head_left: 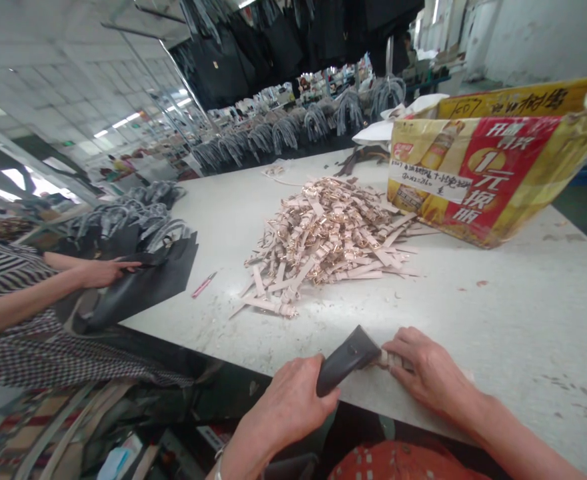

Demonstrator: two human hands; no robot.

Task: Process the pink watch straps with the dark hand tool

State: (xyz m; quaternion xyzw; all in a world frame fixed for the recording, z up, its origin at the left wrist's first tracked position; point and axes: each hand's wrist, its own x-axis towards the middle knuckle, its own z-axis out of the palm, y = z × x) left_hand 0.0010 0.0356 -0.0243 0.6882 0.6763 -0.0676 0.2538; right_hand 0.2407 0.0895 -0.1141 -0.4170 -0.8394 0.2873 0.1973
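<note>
My left hand (293, 397) is closed round a dark grey, flat-sided piece (349, 357) that widens toward its far end; its exact kind is unclear. Close to that wide end, a beige strap (391, 360) with what looks like metal fittings lies partly under the curled fingers of my right hand (431, 367). The strap seems to meet the dark piece. Farther up the white table (473, 313) is a big heap of similar beige straps (328, 227) with gold-coloured buckles.
A yellow and red carton (503, 173) stands at the right. To the left, a co-worker's hand (101, 272) rests at black sheet material (148, 283). Between them and the heap lies a small pink-handled tool (203, 285). Black bags (283, 53) hang from a rack behind.
</note>
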